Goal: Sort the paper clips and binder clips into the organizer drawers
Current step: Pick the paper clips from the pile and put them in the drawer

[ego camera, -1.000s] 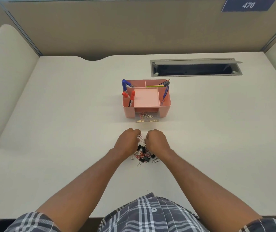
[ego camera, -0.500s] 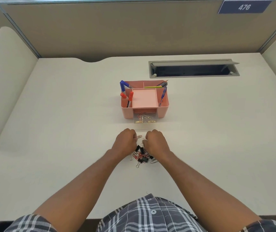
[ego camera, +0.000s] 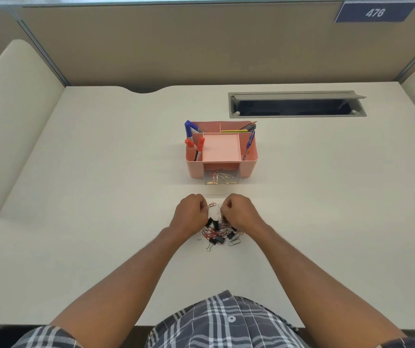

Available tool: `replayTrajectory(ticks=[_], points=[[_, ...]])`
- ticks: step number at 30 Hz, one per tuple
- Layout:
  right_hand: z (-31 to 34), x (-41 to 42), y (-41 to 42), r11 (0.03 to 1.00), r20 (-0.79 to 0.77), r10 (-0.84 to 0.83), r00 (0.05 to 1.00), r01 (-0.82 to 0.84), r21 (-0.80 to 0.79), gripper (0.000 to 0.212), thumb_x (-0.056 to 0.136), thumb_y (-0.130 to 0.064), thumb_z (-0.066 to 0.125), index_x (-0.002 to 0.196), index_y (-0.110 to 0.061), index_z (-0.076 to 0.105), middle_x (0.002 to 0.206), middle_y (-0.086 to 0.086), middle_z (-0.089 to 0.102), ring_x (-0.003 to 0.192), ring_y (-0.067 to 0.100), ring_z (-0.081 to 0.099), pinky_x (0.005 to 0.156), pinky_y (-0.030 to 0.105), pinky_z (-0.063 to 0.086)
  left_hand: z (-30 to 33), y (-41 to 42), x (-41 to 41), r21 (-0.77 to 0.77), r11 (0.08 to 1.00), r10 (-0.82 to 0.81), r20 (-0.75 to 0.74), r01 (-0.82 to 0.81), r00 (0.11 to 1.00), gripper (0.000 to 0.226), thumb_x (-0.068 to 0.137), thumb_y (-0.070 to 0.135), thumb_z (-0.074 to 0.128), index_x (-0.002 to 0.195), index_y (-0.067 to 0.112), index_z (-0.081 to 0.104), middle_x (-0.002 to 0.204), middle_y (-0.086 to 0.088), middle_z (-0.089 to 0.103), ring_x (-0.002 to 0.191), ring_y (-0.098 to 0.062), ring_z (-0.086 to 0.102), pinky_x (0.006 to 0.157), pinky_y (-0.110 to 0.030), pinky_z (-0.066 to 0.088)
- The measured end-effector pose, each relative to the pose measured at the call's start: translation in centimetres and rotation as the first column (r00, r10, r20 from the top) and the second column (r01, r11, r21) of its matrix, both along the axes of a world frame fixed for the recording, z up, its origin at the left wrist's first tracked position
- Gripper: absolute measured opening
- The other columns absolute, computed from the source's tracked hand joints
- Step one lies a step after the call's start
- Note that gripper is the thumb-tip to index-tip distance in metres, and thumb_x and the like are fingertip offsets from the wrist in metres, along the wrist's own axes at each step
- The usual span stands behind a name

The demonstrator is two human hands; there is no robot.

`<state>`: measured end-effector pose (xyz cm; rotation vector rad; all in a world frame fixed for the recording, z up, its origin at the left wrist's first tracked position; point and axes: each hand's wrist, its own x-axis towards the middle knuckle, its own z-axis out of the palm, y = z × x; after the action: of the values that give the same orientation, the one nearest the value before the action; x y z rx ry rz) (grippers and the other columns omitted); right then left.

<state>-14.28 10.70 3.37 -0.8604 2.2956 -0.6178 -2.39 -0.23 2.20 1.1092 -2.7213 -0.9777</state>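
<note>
Head view: some paper clips lie in the drawer (ego camera: 221,177), yet the pile (ego camera: 218,234) remains on the table (ego camera: 101,197), with the left hand (ego camera: 191,211) pinching a red clip (ego camera: 211,205) and the right hand (ego camera: 239,211) curled, its hold unclear.

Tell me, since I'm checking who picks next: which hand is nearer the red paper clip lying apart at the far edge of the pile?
Left. The left hand has its fingers right beside the red paper clip; the right hand sits slightly farther right.
</note>
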Motion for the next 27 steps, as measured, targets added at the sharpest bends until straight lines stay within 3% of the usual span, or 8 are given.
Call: replayTrajectory(ticks=[4, 9, 14, 19, 23, 25, 27], points=[[0.4, -1.0, 0.8, 0.986, 0.165, -0.109, 0.98, 0.128, -0.107, 0.013, 0.084, -0.016, 0.054, 0.076, -0.015, 0.064, 0.076, -0.005, 0.066, 0.07, 0.013, 0.059, 0.059, 0.024, 0.047, 0.0, 0.1, 0.0, 0.041, 0.998, 0.052, -0.029, -0.051, 0.998, 0.011, 0.086, 0.013, 0.055, 0.078, 0.013, 0.062, 0.078, 0.002, 0.066, 0.073, -0.018, 0.06, 0.066, -0.034, 0.052], [0.4, -1.3, 1.4, 0.96, 0.245, -0.159, 0.956, 0.208, -0.189, 0.01, 0.089, -0.014, 0.063, 0.096, -0.015, 0.071, 0.081, -0.003, 0.067, 0.077, 0.013, 0.061, 0.077, 0.028, 0.051, 0.4, 0.3, 0.1, 0.118, 0.988, 0.104, -0.06, -0.097, 0.993, 0.011, 0.087, 0.013, 0.057, 0.079, 0.016, 0.065, 0.076, 0.004, 0.067, 0.073, -0.016, 0.063, 0.069, -0.036, 0.055], [1.0, -1.3, 1.7, 0.955, 0.165, -0.131, 0.978, 0.169, -0.245, 0.013, 0.089, -0.014, 0.065, 0.098, -0.018, 0.074, 0.088, -0.006, 0.072, 0.082, 0.01, 0.065, 0.073, 0.013, 0.047, 0.9, 0.4, 0.4, 0.133, 0.988, 0.103, -0.134, -0.085, 0.986, 0.01, 0.087, 0.015, 0.061, 0.08, 0.018, 0.066, 0.074, 0.008, 0.067, 0.07, -0.009, 0.062, 0.067, -0.027, 0.052], [2.9, -1.7, 1.6, 0.916, 0.257, -0.136, 0.957, 0.221, -0.336, 0.011, 0.09, -0.013, 0.062, 0.093, -0.017, 0.072, 0.082, 0.0, 0.071, 0.078, 0.02, 0.069, 0.079, 0.037, 0.06, 2.1, 0.4, 0.1, 0.112, 0.989, 0.118, -0.235, -0.094, 0.965, 0.009, 0.086, 0.015, 0.061, 0.078, 0.019, 0.065, 0.072, 0.008, 0.067, 0.069, -0.008, 0.063, 0.066, -0.027, 0.053], [4.9, -2.1, 1.1, 0.814, 0.016, -0.143, 0.99, 0.127, -0.568, 0.013, 0.09, -0.012, 0.062, 0.093, -0.02, 0.071, 0.083, -0.009, 0.069, 0.076, 0.005, 0.063, 0.071, 0.019, 0.053, 3.6, 0.0, -0.7, -0.011, 0.998, 0.051, -0.391, -0.06, 0.919, 0.007, 0.086, 0.01, 0.062, 0.082, 0.016, 0.063, 0.072, 0.006, 0.064, 0.068, -0.008, 0.059, 0.062, -0.021, 0.049], [5.7, -2.7, 0.3, 0.782, -0.121, -0.158, 0.98, 0.049, -0.621, 0.014, 0.09, -0.008, 0.061, 0.096, -0.016, 0.072, 0.089, -0.005, 0.07, 0.081, 0.01, 0.063, 0.073, 0.021, 0.052, 4.5, -0.3, -1.5, -0.084, 0.995, 0.014, -0.443, -0.057, 0.896, 0.007, 0.087, 0.008, 0.062, 0.085, 0.015, 0.064, 0.075, 0.005, 0.063, 0.068, -0.008, 0.056, 0.061, -0.016, 0.045], [6.2, -3.5, -0.7, 0.818, -0.269, -0.13, 0.954, -0.05, -0.574, 0.016, 0.091, -0.005, 0.058, 0.098, -0.01, 0.072, 0.091, 0.002, 0.07, 0.085, 0.017, 0.062, 0.076, 0.028, 0.052, 5.2, -0.9, -2.6, -0.165, 0.985, -0.028, -0.453, -0.053, 0.891, 0.009, 0.088, 0.007, 0.06, 0.086, 0.014, 0.065, 0.079, 0.004, 0.063, 0.069, -0.009, 0.054, 0.062, -0.017, 0.043]])
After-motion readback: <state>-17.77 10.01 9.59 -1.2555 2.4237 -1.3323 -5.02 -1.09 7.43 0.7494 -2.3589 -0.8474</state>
